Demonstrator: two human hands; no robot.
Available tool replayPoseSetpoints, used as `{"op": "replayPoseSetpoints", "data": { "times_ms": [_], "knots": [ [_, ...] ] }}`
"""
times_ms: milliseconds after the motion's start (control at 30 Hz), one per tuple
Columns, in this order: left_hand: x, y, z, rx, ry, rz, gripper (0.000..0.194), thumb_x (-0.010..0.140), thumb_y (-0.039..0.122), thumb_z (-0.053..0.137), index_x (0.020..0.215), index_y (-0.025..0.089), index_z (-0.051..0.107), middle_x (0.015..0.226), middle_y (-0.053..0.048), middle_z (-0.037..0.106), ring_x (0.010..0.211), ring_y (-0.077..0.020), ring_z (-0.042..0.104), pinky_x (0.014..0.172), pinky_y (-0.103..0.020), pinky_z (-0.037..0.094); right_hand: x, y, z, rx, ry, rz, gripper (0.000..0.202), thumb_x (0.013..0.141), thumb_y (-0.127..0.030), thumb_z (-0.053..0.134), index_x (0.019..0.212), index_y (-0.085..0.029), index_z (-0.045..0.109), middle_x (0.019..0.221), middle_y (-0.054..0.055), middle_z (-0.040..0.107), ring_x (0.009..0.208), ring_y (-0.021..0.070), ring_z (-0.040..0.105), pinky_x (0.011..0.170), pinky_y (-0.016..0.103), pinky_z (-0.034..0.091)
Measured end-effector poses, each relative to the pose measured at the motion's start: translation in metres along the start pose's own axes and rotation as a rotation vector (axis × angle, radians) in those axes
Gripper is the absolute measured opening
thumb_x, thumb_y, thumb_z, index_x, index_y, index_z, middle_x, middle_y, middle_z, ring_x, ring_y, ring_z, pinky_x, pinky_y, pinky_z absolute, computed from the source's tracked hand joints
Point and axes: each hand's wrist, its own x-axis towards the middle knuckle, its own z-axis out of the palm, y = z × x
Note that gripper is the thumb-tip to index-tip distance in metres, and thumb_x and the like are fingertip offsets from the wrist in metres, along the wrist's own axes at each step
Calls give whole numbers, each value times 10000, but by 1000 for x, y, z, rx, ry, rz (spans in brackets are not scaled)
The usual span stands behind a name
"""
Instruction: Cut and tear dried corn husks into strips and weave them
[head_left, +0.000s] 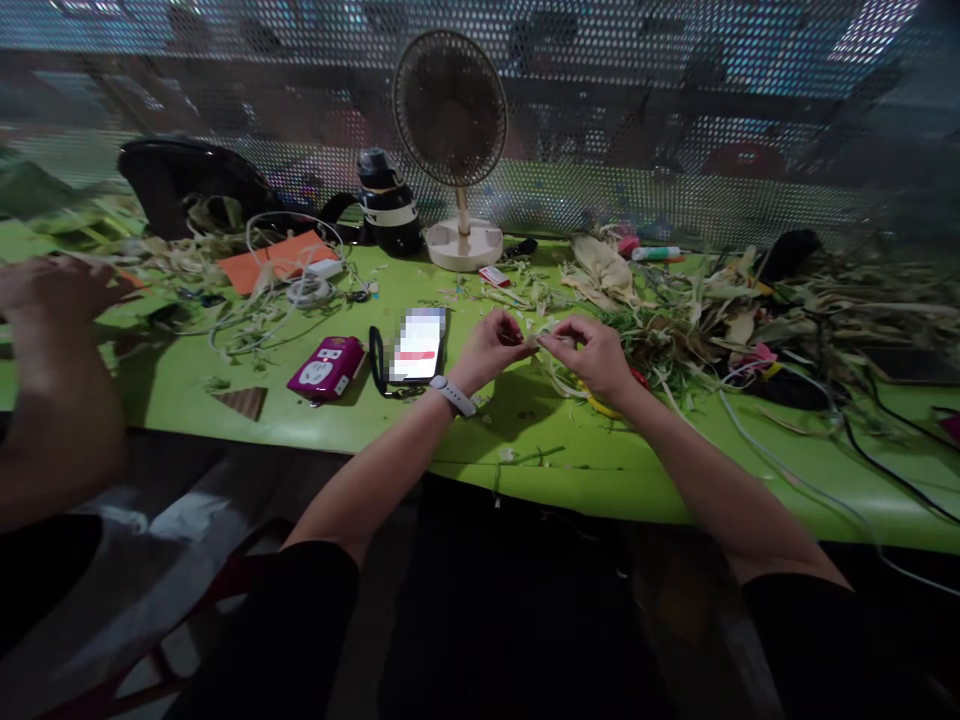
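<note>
"One co-worker's bare forearm, far left, over the glossy lime-green worktop. Next?"

"Bent orange sheet, maybe card. Then the magenta box with a white round emblem, and the phone with a lit screen. Behind those, a pale round desk fan."

"Hands?"

"Left hand, pale band on the wrist: fingers in a narrow pinch, looks to be on the ends of the thin, pale green plant strips. Strips sit between the two hands, trailing just above the worktop."

"How would they handle?"

"Light, limp, I'd judge; easy to crease or split. Slippery? Can't tell. Best held near the ends, flat between thumb and index, no hard tug."

"Right hand?"

"Also pinched narrow, seemingly on the same strips, tips almost meeting the left's. Exact contact's too small to tell."

"Right of that?"

"Tangled heap of dry leaves and green stalks, just beside the right hand. Done."
</note>
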Motion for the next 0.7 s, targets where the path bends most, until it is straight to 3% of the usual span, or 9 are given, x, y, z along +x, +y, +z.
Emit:
{"op": "replayPoseSetpoints", "data": {
  "times_ms": [400, 567, 700],
  "knots": [
    [-2, 1, 2, -62, -45, -40, 495, 521, 212, 887, 758, 167, 455, 658, 74, 537, 587, -48, 555, 586, -204, 491, -3, 8, 5, -313, -46, -339, 164, 882, -304, 553, 785, -216, 651, 768, 65, 694, 759, 207, 613, 731, 327, 451],
    [-2, 3, 0, 4, -78, -16, 440, 546, 160, 862, 775, 158, 487, 714, 50, 576, 637, -63, 575, 630, -219, 482, -2, 8, 2, -331, -127, -362, 131, 890, -299, 555, 834, -223, 646, 825, 75, 700, 793, 218, 605, 744, 340, 445],
    [-2, 5, 0, 21, -69, -16, 438, 552, 124, 852, 780, 161, 480, 735, 48, 577, 659, -73, 581, 660, -234, 482, -2, 12, 3, -374, -103, -355, 129, 892, -287, 549, 843, -219, 647, 828, 80, 692, 795, 220, 594, 734, 337, 431]
  ]
}}
